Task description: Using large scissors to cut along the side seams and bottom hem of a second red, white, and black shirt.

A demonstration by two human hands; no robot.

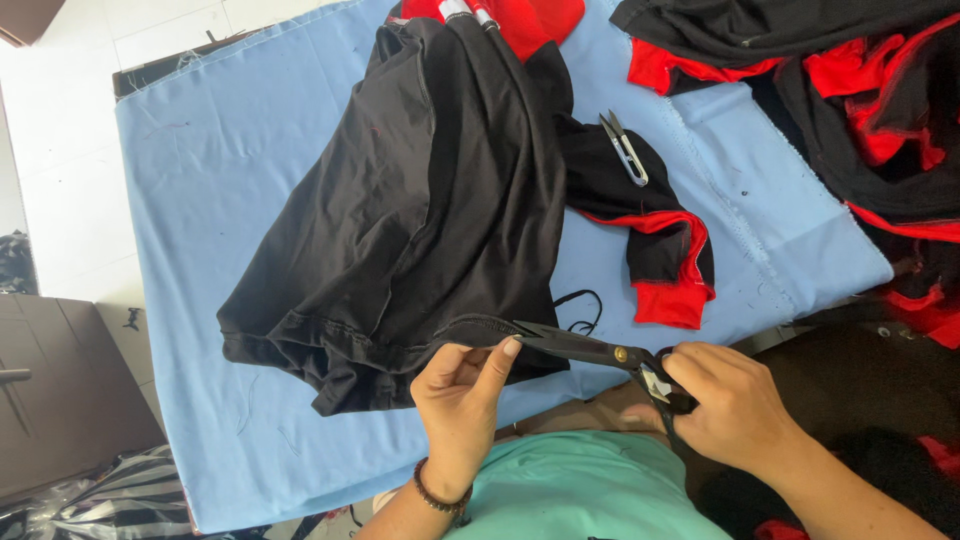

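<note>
A black garment lies bunched on a table covered with light blue cloth. My left hand pinches the garment's near hem between thumb and fingers. Large black scissors sit in my right hand, with the blade tips pointing left at the hem beside my left fingers. One black sleeve with a red cuff stretches to the right of the garment.
Small thread snips rest on the black sleeve at the back. A heap of black and red garments fills the right side. A loose black thread lies near the hem. A brown cabinet stands at left.
</note>
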